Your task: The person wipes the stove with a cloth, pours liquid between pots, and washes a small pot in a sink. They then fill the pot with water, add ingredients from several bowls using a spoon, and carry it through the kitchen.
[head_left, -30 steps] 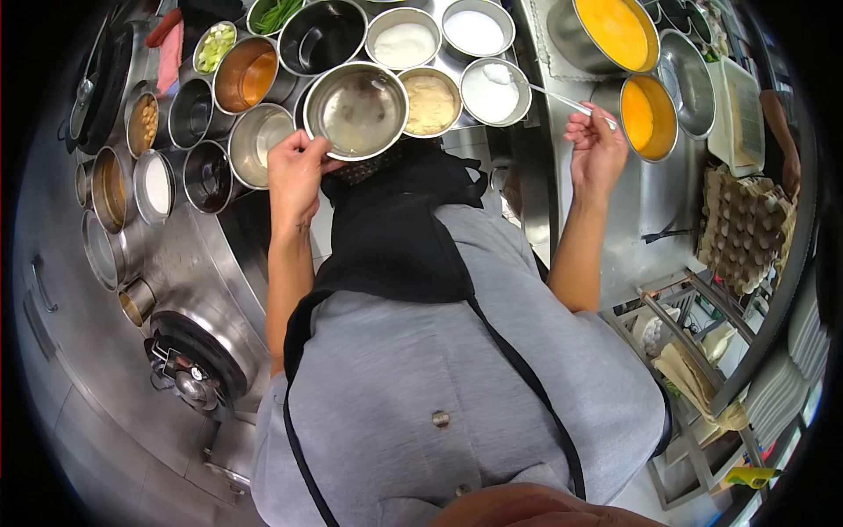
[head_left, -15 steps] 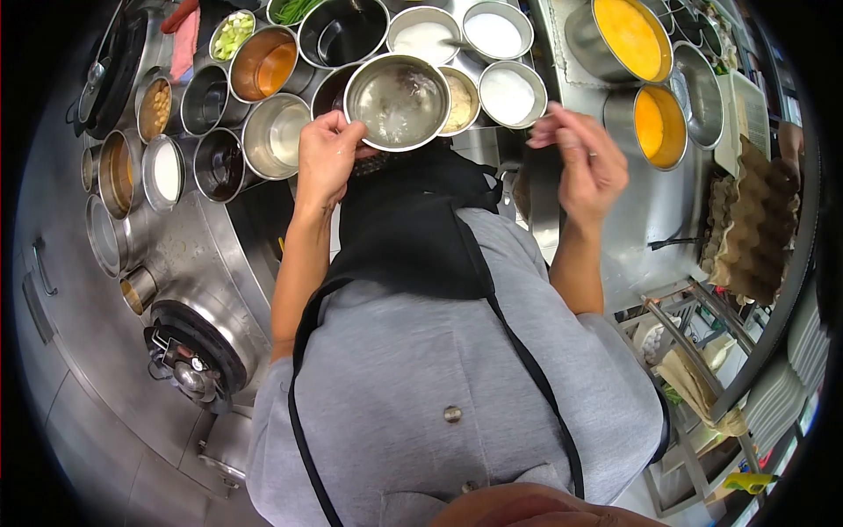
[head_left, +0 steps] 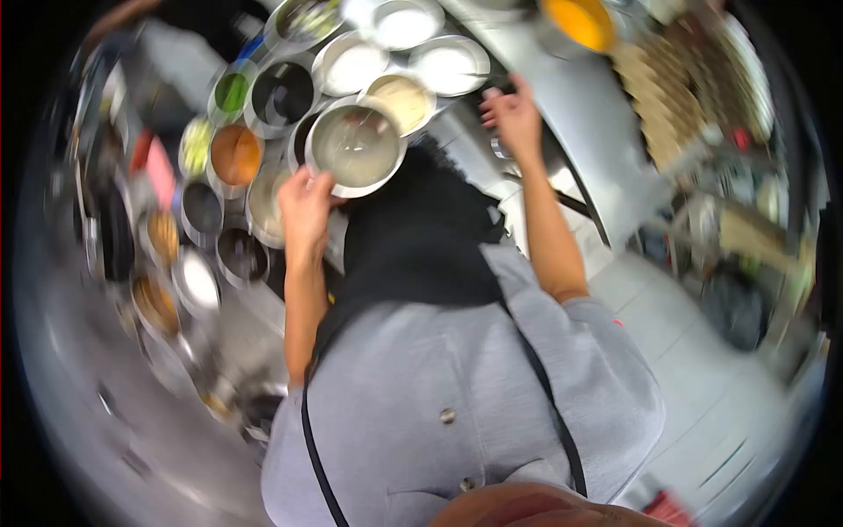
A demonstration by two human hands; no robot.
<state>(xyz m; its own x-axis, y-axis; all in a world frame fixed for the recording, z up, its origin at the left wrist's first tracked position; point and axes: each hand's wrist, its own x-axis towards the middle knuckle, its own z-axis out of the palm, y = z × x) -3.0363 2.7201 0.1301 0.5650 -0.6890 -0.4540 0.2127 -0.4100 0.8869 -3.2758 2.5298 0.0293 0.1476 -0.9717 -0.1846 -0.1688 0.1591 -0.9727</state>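
Observation:
My left hand grips the near rim of a round metal bowl that holds a clear, slightly cloudy liquid. Under and beside it stand a container of pale yellowish paste and another with dark contents. My right hand is raised at the right of the bowls, its fingers partly spread and nothing seen in them. It is nearest to a bowl of white granules and does not touch it.
Several metal containers crowd the left, among them one with orange liquid and one with chopped greens. At the upper right are a yellow-filled container and egg trays. A rack stands at the right.
The view has turned and blurred, the containers appearing tilted. My left hand and its bowl sit slightly lower and further left in view. My right hand has moved left and its fingers have opened.

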